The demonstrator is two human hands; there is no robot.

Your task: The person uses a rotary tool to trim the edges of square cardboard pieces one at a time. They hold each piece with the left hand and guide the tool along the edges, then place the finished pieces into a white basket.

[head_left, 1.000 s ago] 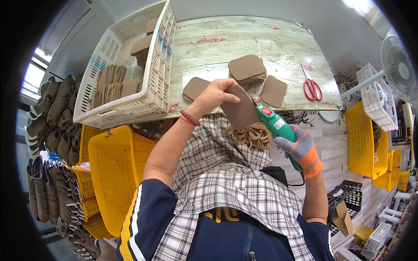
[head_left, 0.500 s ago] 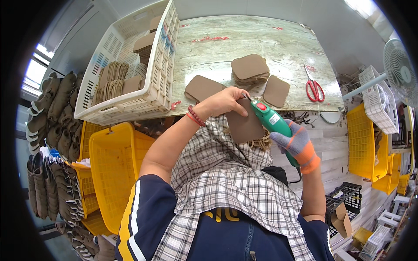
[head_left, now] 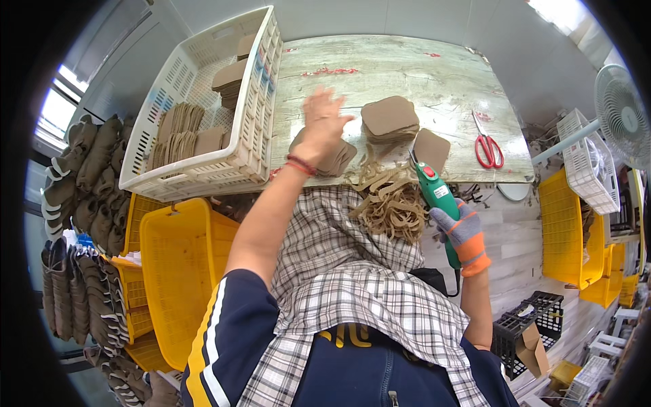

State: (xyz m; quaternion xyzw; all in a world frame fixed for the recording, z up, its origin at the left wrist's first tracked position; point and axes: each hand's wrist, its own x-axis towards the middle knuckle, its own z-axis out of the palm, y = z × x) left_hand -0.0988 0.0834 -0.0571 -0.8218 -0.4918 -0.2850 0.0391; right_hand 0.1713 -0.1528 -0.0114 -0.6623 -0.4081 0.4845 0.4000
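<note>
My bare left hand (head_left: 324, 123), with beads at its wrist, is over the table with fingers spread and nothing visible in it. Below it lies a pile of brown rounded pieces (head_left: 342, 158), partly hidden by the hand and wrist. My gloved right hand (head_left: 464, 234) grips a green corded electric cutter (head_left: 435, 188) with a red switch, its thin metal tip pointing up toward the table edge. A taller stack of brown pieces (head_left: 390, 121) stands in the middle, and a flat brown piece (head_left: 432, 147) rests right of it. Thin brown trimmings (head_left: 392, 209) lie heaped on my checked apron.
Red-handled scissors (head_left: 487, 146) lie on the table's right. A white crate (head_left: 203, 169) with stacked brown pieces occupies the left end. Yellow bins (head_left: 178, 271) stand at lower left, a black crate (head_left: 527, 324) on the floor at right, a fan (head_left: 620, 108) beyond the table.
My left hand has let go of the brown piece and moved up and left over the left pile. The cutter has moved slightly down and right, uncovering the trimmings.
</note>
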